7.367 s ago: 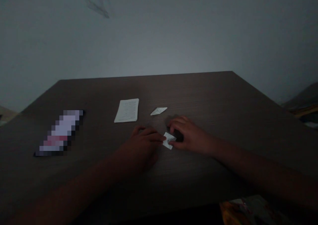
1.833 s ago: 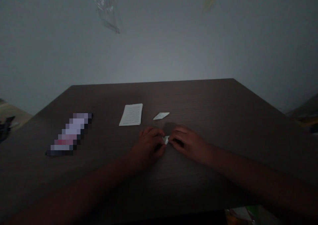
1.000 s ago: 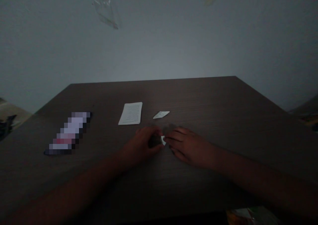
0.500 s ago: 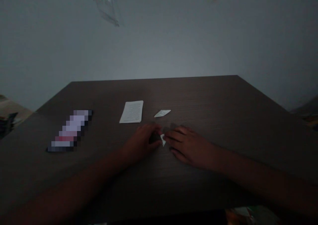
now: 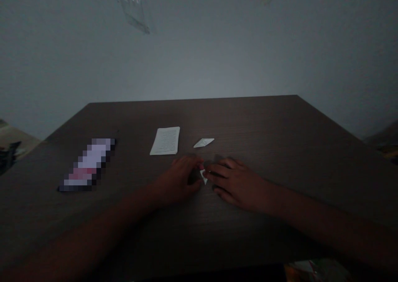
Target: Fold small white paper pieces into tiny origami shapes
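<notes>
A small folded piece of white paper [image 5: 204, 176] lies on the table between my two hands, partly hidden by fingers. My left hand [image 5: 182, 177] curves in from the left, its thumb and forefinger apart; the fingertips reach the paper's upper left side. From the right, my right hand [image 5: 233, 180] lies over the paper with fingers stretched and spread, fingertips on its right edge. Just beyond the hands is a diamond-shaped folded paper [image 5: 204, 142]. A stack of white printed paper sheets [image 5: 166, 141] sits farther left.
A phone [image 5: 90, 161] with a blurred-out screen lies at the left of the dark wooden table [image 5: 248, 124]. Behind the table's far edge stands a pale wall [image 5: 211, 45], with a clear plastic bag [image 5: 133, 8] on it. Colourful items [image 5: 314, 270] show below the near edge.
Both hands stay almost in place around the small folded paper, with only slight finger shifts; a little more of the paper's lower tip points down. The other papers and the phone lie unchanged.
</notes>
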Demonstrator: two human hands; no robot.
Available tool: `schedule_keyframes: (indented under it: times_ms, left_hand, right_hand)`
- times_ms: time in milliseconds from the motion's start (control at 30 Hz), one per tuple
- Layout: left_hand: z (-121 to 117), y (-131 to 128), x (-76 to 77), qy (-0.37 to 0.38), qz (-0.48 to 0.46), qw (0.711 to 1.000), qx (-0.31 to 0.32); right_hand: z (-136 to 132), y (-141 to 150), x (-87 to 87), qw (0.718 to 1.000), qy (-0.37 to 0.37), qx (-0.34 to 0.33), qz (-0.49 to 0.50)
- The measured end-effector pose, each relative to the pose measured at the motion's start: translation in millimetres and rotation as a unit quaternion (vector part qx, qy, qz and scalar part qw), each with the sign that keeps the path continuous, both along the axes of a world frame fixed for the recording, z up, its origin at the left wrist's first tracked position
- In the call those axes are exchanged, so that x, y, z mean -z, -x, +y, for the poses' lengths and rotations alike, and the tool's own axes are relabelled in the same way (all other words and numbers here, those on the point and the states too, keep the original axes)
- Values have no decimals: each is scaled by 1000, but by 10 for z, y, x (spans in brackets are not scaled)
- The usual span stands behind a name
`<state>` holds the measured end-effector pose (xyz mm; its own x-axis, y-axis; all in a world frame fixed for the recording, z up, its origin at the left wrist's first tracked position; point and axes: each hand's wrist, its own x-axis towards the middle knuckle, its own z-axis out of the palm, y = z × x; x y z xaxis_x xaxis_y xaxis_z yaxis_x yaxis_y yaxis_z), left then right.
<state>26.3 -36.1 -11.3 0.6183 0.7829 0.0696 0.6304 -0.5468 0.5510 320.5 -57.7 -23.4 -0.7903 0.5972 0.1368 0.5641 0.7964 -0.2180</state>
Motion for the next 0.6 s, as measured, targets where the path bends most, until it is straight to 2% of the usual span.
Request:
schedule_keyframes:
  times_ms: [267,433,600]
  left_hand:
    - [23,-50,77,4,-2,1000,-29]
    - [-2,-93,45,22,2,998,-53]
    - [35,-93,81,25,13,998,-59]
  right_hand:
    - [-5,-2,-14,1000,-12,8,-16]
    - [12,6,-28,1000,12,11,-15]
    - [77,-7,-26,999,32,-2,9]
